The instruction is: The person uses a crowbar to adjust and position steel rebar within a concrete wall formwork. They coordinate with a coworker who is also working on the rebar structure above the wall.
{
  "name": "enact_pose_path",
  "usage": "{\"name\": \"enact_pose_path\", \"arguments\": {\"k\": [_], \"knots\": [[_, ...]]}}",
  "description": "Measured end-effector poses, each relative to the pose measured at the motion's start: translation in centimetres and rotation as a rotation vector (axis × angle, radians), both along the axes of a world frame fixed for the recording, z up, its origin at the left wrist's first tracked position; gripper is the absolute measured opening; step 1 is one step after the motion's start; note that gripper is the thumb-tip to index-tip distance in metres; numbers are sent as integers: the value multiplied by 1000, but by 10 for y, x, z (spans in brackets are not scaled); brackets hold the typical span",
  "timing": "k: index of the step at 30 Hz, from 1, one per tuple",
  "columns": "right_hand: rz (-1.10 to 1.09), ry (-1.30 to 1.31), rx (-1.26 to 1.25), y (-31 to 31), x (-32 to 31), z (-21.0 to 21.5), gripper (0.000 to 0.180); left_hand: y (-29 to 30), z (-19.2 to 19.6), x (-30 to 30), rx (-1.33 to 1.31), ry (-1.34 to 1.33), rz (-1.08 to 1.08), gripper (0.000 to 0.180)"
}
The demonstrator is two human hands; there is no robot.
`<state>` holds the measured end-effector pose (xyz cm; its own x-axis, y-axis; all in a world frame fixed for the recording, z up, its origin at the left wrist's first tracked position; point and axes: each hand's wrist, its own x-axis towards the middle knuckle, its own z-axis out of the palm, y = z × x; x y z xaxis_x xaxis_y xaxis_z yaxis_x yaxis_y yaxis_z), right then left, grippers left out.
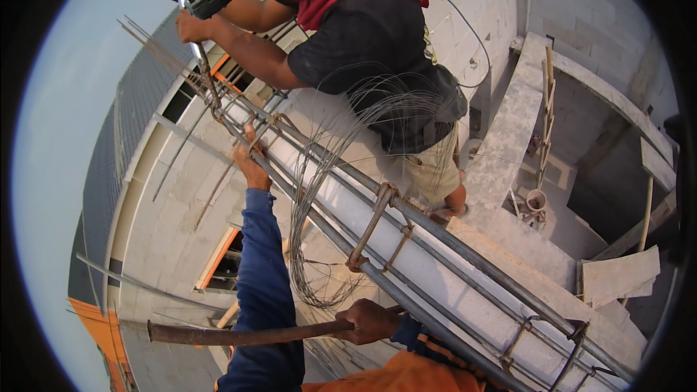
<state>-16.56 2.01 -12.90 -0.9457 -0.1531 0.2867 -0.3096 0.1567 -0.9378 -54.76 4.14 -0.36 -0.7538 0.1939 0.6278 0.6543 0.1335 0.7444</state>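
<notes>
A long rebar cage (406,210), with bent stirrups tied across its bars, runs diagonally from upper left to lower right above a pale wall top. My left hand (251,167), at the end of a blue sleeve, is closed around the cage's near bar beside a stirrup. My right hand (367,321) grips a rusty, slightly curved metal bar (247,334) that extends left across my left forearm. Between my hands, a loose coil of thin tie wire (312,196) hangs over the cage.
A co-worker in a red and black shirt (348,29) stands beyond the cage, both hands on a silvery long-handled tool (196,51) near its far end. A bucket (536,200) sits lower at right. Boards (621,276) lean nearby. Block walls drop away at left.
</notes>
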Motion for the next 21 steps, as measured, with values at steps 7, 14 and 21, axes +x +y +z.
{"name": "enact_pose_path", "arguments": {"k": [7, 14, 21], "knots": [[-17, 32, -33, 2, -1, 1, 25, 0, -4, -9, 194, -159, -122, 52], [37, -6, -77, 7, 0, 10, 26, -6, -6, -3, 198, -124, -174, 39], [6, -21, 1, 10, -4, -3, 26, -22, 58, 22, 262, -439, -414, 69]]}}
